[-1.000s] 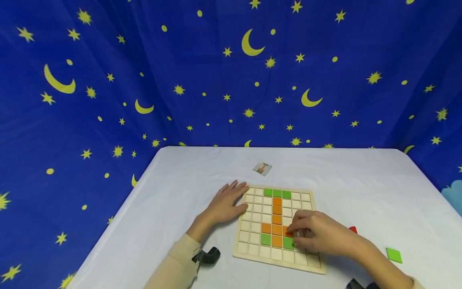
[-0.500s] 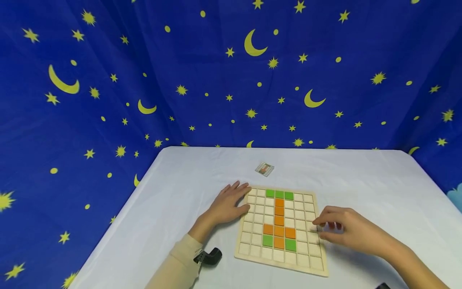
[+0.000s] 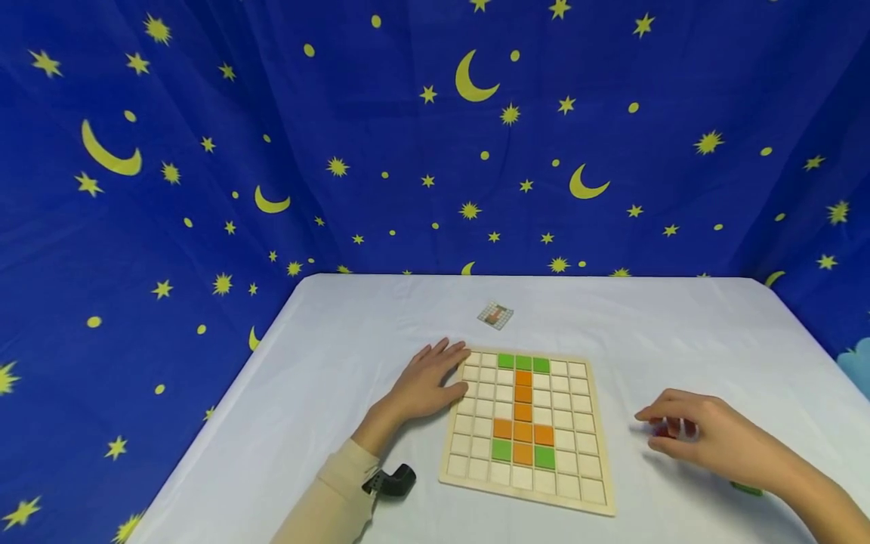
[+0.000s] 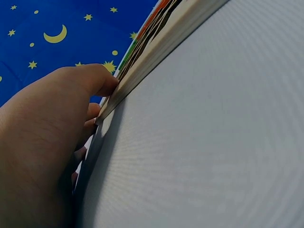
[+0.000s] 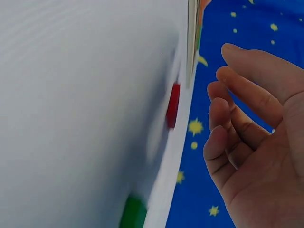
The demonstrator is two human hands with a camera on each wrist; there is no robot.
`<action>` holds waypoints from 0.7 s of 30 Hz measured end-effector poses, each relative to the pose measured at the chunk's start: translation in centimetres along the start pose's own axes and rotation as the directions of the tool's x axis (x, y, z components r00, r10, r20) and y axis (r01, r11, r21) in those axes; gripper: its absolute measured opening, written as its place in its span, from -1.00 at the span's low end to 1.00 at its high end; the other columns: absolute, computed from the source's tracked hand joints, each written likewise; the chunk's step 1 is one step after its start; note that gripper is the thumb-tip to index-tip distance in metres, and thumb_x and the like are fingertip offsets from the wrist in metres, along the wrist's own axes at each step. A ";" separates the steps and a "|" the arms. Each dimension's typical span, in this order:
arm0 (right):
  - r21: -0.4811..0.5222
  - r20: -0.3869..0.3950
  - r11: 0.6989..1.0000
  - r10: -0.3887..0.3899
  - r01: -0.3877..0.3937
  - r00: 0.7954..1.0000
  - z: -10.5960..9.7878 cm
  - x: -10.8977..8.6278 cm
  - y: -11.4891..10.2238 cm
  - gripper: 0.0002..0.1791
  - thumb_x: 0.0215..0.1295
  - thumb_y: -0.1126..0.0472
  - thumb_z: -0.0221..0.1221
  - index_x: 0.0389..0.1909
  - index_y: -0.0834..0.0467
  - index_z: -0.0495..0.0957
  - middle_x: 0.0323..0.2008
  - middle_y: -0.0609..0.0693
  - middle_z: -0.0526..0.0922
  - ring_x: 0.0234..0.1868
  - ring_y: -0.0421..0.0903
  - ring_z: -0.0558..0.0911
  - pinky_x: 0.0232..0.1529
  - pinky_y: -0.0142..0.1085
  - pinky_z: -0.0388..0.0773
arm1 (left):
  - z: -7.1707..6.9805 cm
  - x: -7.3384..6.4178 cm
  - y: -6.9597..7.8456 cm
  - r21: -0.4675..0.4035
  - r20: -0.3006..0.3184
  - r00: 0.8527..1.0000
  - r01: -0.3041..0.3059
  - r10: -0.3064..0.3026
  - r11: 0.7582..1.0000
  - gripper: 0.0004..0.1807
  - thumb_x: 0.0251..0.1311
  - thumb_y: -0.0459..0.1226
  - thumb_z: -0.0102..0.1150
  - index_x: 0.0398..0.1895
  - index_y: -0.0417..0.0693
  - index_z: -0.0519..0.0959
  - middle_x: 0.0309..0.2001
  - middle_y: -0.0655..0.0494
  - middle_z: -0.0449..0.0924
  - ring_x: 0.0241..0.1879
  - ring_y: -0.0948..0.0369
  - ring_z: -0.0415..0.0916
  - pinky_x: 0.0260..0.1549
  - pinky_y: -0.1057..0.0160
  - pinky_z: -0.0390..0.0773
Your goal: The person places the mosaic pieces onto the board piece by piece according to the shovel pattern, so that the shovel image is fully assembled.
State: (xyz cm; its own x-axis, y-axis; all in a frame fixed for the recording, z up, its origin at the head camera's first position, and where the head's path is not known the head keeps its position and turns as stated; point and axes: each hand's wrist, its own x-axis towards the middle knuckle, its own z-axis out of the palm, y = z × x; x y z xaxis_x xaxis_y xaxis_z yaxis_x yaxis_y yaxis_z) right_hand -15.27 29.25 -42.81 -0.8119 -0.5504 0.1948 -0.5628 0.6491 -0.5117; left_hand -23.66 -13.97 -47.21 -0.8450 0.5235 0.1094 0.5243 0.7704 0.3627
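A wooden grid board lies on the table, with orange tiles in a cross shape and green tiles at its top and lower part. At the board's left edge rests my left hand, fingers spread and thumb touching the frame. My right hand hovers right of the board, its fingers loosely bent and nothing between them. Close by in the right wrist view lie a red tile and a green tile; in the head view this hand mostly hides both.
A small pattern card lies beyond the board on the white tablecloth. Behind the table hangs a blue curtain with moons and stars. A black wrist device sits at the left sleeve.
My right hand has let go of the orange tile at the right of the cross and moved right, off the board, over the loose tiles. The left hand has stayed put.
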 end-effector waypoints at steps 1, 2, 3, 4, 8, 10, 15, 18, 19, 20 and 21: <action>-0.005 -0.005 1.000 0.010 -0.010 1.000 -0.1 -0.3 0.2 -0.72 0.12 0.08 0.38 -0.12 -0.09 0.65 -0.42 -0.36 0.49 -0.47 -0.36 0.43 -0.53 -0.47 0.39 | 0.0 0.0 0.0 -0.001 0.000 1.000 -0.003 0.003 1.000 -0.30 0.31 0.10 -0.08 0.47 0.10 0.19 0.46 0.20 0.08 0.47 0.10 -0.15 0.40 0.05 -0.18; -0.007 -0.008 1.000 0.028 -0.028 1.000 -0.2 -0.7 0.4 -0.71 0.11 0.07 0.38 -0.11 -0.08 0.65 -0.42 -0.36 0.49 -0.46 -0.35 0.43 -0.53 -0.47 0.37 | -0.1 0.0 0.0 -0.003 0.004 1.000 -0.004 0.004 1.000 -0.30 0.31 0.10 -0.07 0.48 0.10 0.19 0.46 0.20 0.08 0.47 0.11 -0.15 0.40 0.06 -0.18; -0.012 -0.010 0.999 0.051 -0.051 0.999 -0.3 -1.0 0.6 -0.70 0.11 0.05 0.38 -0.10 -0.08 0.65 -0.42 -0.35 0.48 -0.46 -0.35 0.42 -0.54 -0.47 0.36 | -0.1 0.0 -0.1 -0.002 0.004 1.000 -0.006 0.007 1.000 -0.30 0.31 0.10 -0.07 0.48 0.10 0.19 0.46 0.20 0.08 0.47 0.11 -0.15 0.40 0.06 -0.18; -0.015 -0.015 0.997 0.077 -0.077 0.997 -0.4 -1.4 0.8 -0.68 0.10 0.03 0.38 -0.09 -0.08 0.65 -0.43 -0.34 0.47 -0.46 -0.34 0.41 -0.54 -0.46 0.34 | -0.1 0.0 -0.1 0.002 0.006 1.000 -0.007 0.007 1.000 -0.30 0.31 0.11 -0.08 0.48 0.11 0.19 0.46 0.20 0.07 0.47 0.11 -0.15 0.40 0.06 -0.18; -0.050 0.014 0.976 0.212 -0.211 0.977 -0.7 -2.7 1.8 -0.66 0.06 -0.07 0.39 -0.14 -0.09 0.64 -0.46 -0.26 0.43 -0.47 -0.32 0.37 -0.57 -0.42 0.28 | 0.0 0.0 -0.2 0.010 0.008 1.000 0.000 0.000 1.000 -0.30 0.31 0.11 -0.08 0.48 0.11 0.19 0.46 0.22 0.07 0.47 0.12 -0.15 0.40 0.07 -0.18; -0.079 0.043 0.957 0.283 -0.280 0.958 -0.9 -3.3 2.2 -0.64 0.03 -0.12 0.39 -0.16 -0.08 0.64 -0.47 -0.21 0.40 -0.48 -0.32 0.35 -0.57 -0.41 0.26 | 0.0 0.0 -0.2 0.011 0.006 1.000 0.004 -0.004 1.000 -0.30 0.31 0.11 -0.07 0.48 0.11 0.19 0.46 0.23 0.07 0.47 0.12 -0.16 0.40 0.07 -0.18; -0.127 0.053 0.914 0.394 -0.385 0.918 -1.4 -4.9 3.5 -0.60 0.00 -0.15 0.40 -0.17 -0.05 0.64 -0.45 -0.15 0.39 -0.47 -0.30 0.31 -0.56 -0.39 0.22 | -0.1 -0.1 -0.3 0.011 0.003 1.000 0.007 -0.007 1.000 -0.30 0.31 0.11 -0.07 0.47 0.10 0.19 0.46 0.22 0.07 0.47 0.12 -0.15 0.40 0.07 -0.18; -0.146 0.007 0.897 0.422 -0.416 0.907 -1.5 -5.9 4.6 -0.60 -0.03 -0.11 0.42 -0.18 -0.02 0.65 -0.43 -0.15 0.40 -0.48 -0.30 0.30 -0.56 -0.38 0.20 | 0.0 -0.1 -0.2 0.010 0.001 1.000 0.005 -0.005 1.000 -0.30 0.31 0.10 -0.08 0.47 0.09 0.20 0.46 0.22 0.08 0.47 0.11 -0.14 0.40 0.07 -0.17; -0.153 0.005 0.889 0.436 -0.431 0.900 -1.5 -6.3 4.9 -0.59 -0.04 -0.08 0.43 -0.17 -0.01 0.65 -0.41 -0.15 0.40 -0.48 -0.30 0.29 -0.56 -0.38 0.20 | 0.0 -0.1 -0.2 0.007 0.001 1.000 0.004 -0.004 1.000 -0.30 0.31 0.10 -0.07 0.47 0.09 0.20 0.46 0.21 0.08 0.47 0.11 -0.14 0.40 0.07 -0.17; -0.159 0.016 0.880 0.455 -0.447 0.890 -1.5 -6.6 5.3 -0.58 -0.04 -0.07 0.44 -0.15 0.00 0.64 -0.40 -0.14 0.39 -0.48 -0.30 0.28 -0.55 -0.38 0.19 | 0.0 -0.1 -0.2 0.005 0.001 1.000 0.003 -0.003 1.000 -0.30 0.31 0.10 -0.07 0.47 0.08 0.20 0.46 0.20 0.08 0.46 0.11 -0.14 0.40 0.06 -0.17; -0.164 0.034 0.874 0.469 -0.458 0.882 -1.4 -6.9 5.5 -0.58 -0.04 -0.03 0.44 -0.14 0.01 0.64 -0.38 -0.13 0.39 -0.47 -0.31 0.27 -0.55 -0.38 0.20 | 0.0 -0.2 -0.2 0.004 0.002 1.000 0.005 -0.005 1.000 -0.30 0.31 0.09 -0.07 0.47 0.08 0.20 0.46 0.20 0.08 0.46 0.11 -0.14 0.40 0.07 -0.17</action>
State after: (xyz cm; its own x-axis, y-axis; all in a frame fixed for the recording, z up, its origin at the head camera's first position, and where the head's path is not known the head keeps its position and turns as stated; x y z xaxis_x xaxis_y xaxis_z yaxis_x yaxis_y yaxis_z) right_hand -13.04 37.38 -45.80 -0.9752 -0.1991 -0.0967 -0.1452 0.9053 -0.3993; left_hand -23.57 -14.21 -47.26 -0.8475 0.5202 0.1054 0.5202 0.7745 0.3600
